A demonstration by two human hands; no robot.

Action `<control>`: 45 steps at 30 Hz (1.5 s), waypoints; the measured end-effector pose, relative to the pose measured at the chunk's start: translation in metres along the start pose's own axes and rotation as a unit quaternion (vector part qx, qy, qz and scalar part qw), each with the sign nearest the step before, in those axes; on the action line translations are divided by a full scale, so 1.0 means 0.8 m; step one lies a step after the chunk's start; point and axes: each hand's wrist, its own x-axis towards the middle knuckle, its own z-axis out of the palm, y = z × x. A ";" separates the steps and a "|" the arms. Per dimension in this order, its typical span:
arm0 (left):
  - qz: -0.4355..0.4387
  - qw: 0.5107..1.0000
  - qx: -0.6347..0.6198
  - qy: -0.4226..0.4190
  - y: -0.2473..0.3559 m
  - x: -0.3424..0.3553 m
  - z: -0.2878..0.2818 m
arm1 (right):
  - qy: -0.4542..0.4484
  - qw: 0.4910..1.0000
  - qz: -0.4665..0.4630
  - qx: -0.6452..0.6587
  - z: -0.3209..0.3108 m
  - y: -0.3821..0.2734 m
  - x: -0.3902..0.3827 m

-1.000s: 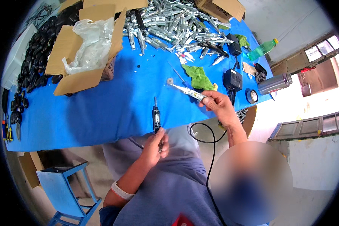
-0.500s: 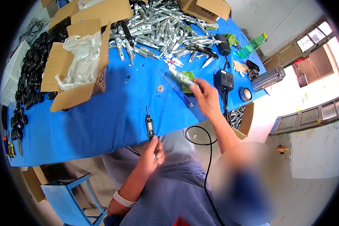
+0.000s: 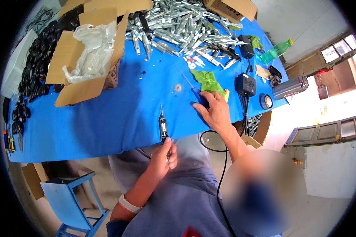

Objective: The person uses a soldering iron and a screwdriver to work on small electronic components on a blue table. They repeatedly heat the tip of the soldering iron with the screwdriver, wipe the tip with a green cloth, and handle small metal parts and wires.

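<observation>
The left hand (image 3: 162, 158) is closed around the lower body of a black device (image 3: 163, 125) at the near edge of the worktop (image 3: 106, 130); the metal shaft of the device points toward the far edge. The right hand (image 3: 216, 112) is palm down over the worktop, right of the device, partly open, with the thumb spread from the fingers. Its fingertips are at the blue handle of a screwdriver (image 3: 196, 93); they partly cover the handle, so whether they grip it cannot be told. The screwdriver shaft points toward the far edge. A green cloth (image 3: 208, 81) lies just right of the screwdriver, and a small disc (image 3: 178, 87) lies to its left. Toward the right edge are an adapter (image 3: 245, 84), a tape roll (image 3: 266, 101) and a flask (image 3: 290, 87) on its side. Metal parts (image 3: 182, 29) are heaped along the far edge. An open carton (image 3: 77, 94) containing a plastic bag (image 3: 91, 47) stands near the far left corner, with black parts (image 3: 37, 65) piled along the left edge. A black cable (image 3: 224, 173) loops below the near edge.
</observation>
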 end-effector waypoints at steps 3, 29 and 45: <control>-0.001 1.000 0.006 -0.005 0.003 0.002 0.000 | 0.022 0.999 -0.002 -0.028 0.012 0.008 -0.006; 0.041 0.998 0.036 0.037 -0.002 0.003 -0.003 | 0.018 0.978 0.089 0.189 -0.111 -0.100 -0.027; 0.036 0.996 0.065 0.041 0.001 0.005 0.000 | 0.106 0.977 0.056 0.175 -0.071 -0.089 -0.015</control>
